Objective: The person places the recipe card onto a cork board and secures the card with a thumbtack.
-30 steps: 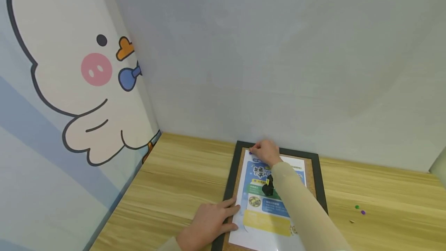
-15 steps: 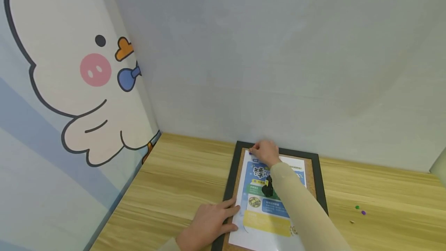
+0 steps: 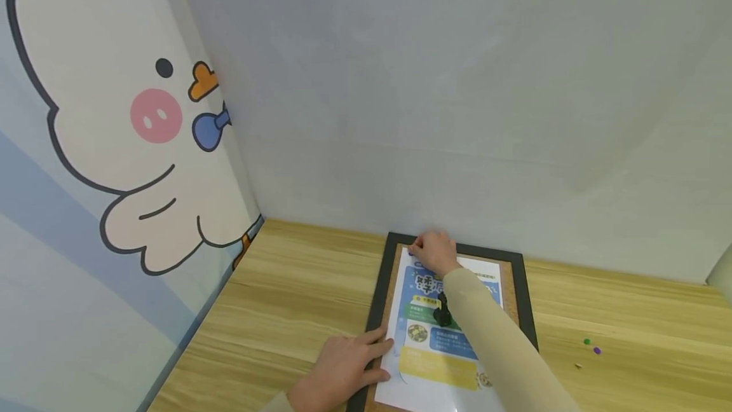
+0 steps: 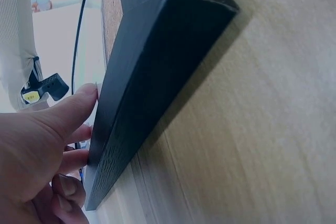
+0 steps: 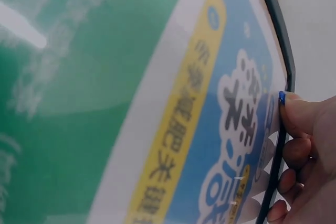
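Note:
A corkboard with a black frame lies on the wooden table. On it is a printed poster in blue, green and yellow. My right hand is at the poster's top left corner. In the right wrist view, thumb and fingers pinch a small blue push pin against that corner; its tip is hidden. My left hand rests over the frame's left side, fingers spread and nearly straight, fingertips touching the poster's left edge. The left wrist view shows the thumb against the black frame.
On the table right of the board lie a green push pin, a purple push pin and a tiny tan object. A grey wall stands close behind the board; a cartoon-printed wall borders the left.
The black device at my right wrist has shifted slightly, as if the wrist turned a little. Both hands otherwise keep their places on the board.

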Available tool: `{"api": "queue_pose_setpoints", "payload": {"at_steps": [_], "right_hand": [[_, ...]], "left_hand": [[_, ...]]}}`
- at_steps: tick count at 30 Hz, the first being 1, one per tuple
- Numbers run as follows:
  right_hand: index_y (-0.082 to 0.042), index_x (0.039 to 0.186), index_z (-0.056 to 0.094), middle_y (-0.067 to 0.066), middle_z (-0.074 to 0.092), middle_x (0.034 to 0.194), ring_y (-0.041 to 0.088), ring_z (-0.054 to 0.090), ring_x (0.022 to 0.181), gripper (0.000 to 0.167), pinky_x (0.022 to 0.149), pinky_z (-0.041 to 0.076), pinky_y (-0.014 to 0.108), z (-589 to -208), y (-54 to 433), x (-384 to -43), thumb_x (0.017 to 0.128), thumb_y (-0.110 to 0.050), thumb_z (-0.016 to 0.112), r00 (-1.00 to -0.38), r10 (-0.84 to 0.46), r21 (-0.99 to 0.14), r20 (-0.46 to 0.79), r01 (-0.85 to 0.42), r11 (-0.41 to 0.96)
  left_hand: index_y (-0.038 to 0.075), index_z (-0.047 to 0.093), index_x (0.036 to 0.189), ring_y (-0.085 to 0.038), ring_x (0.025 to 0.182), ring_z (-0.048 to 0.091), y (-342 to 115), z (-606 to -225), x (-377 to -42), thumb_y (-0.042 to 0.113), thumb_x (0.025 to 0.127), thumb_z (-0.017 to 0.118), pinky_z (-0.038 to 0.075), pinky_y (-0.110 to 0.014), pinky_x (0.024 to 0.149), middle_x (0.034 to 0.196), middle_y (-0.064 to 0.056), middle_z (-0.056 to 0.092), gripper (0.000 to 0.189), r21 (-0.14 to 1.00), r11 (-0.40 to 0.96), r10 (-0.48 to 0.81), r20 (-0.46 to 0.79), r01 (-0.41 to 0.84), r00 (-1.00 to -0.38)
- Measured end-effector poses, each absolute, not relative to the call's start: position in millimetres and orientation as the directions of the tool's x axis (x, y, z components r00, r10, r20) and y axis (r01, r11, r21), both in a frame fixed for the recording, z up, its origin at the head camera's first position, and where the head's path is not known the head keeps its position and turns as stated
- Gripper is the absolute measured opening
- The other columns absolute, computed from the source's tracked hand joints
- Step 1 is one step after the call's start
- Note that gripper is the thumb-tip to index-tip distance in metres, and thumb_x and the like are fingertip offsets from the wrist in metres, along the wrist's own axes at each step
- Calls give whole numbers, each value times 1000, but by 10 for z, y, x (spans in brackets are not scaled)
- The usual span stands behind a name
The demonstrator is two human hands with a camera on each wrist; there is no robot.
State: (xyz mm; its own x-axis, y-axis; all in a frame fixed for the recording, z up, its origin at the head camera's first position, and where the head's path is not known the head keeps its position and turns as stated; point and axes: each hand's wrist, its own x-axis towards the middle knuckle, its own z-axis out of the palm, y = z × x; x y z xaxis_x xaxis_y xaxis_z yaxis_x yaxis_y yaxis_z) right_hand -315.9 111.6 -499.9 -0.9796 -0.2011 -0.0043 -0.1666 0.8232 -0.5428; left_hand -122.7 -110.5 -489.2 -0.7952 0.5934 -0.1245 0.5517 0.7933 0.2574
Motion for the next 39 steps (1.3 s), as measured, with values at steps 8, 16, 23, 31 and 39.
{"api": "queue_pose_setpoints", "payload": {"at_steps": [8,16,23,31,39], "right_hand": [[-6,97,76,9,72,93,32,61,94,18,92,46,55,-4998,1113,-3137,103,-21,67,-973,-231,-478,15,-210,853],[-5,97,70,8,66,89,29,57,91,13,92,46,55,-5016,1185,-3097,103,-17,67,-959,-281,-475,35,-263,840],[-6,98,71,6,68,89,28,54,91,16,95,42,56,-5014,1233,-3122,104,-19,64,-956,-292,-542,13,-252,802],[-7,91,68,4,63,83,26,51,87,14,89,43,51,-4983,1217,-3101,102,-16,65,-950,-310,-513,38,-285,810],[-7,98,67,6,66,91,29,51,96,14,98,41,55,-4963,1140,-3110,106,-16,60,-953,-300,-447,-48,-249,859]], "left_hand": [[26,65,144,0,52,50,-1094,-4870,-1224,52,95,69,39,-20,48,151,0,59,56,274,795,591,-150,541,-792],[26,66,143,-2,59,58,-1089,-4884,-1231,55,94,70,43,-21,50,150,1,60,58,230,795,600,-155,562,-785],[27,66,144,-3,58,57,-1103,-4890,-1232,57,93,69,40,-21,48,150,1,60,59,229,792,602,-138,566,-787],[27,66,144,-2,53,52,-1100,-4888,-1223,57,93,69,38,-21,47,150,1,60,58,230,792,602,-136,565,-787],[26,66,143,-2,62,59,-1110,-4884,-1229,56,93,70,42,-21,50,150,0,60,59,231,792,600,-127,565,-790]]}}
